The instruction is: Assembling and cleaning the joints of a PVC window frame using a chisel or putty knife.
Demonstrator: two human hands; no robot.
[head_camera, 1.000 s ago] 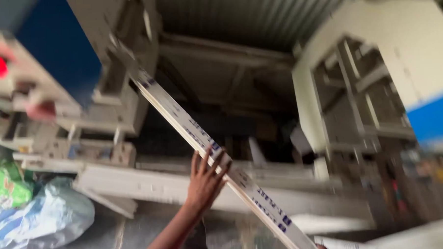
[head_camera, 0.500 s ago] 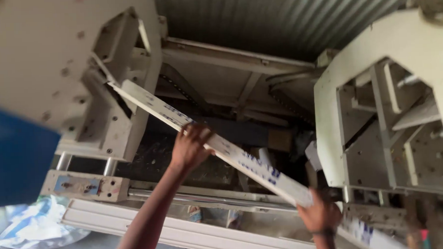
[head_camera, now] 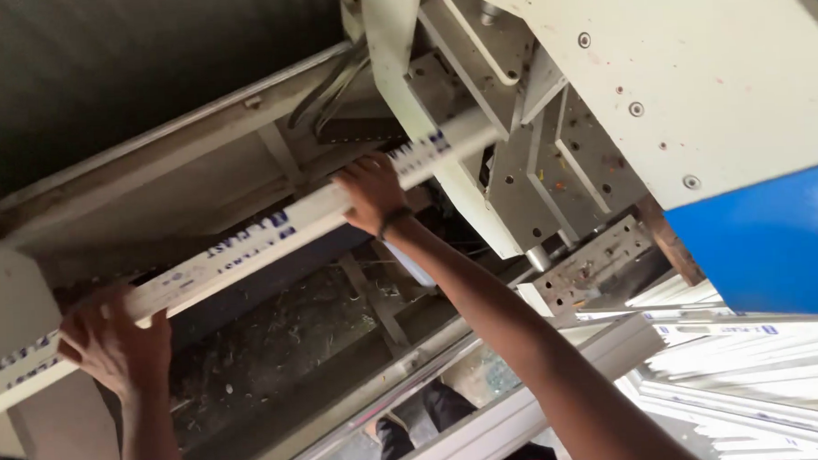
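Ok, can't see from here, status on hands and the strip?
Left hand and right hand both gripping the white strip. Strip slanted, far end at the machine head. Nothing blocking in view.

1. The left hand (head_camera: 114, 345) grips a long white plastic strip (head_camera: 246, 249) near its lower end.
2. The right hand (head_camera: 371, 193) holds the same strip further up, fingers wrapped over it.
3. The strip's upper end reaches into a cream-coloured machine (head_camera: 603, 87) with a blue panel (head_camera: 772, 244).
4. More white strips (head_camera: 749, 372) lie stacked at the lower right.
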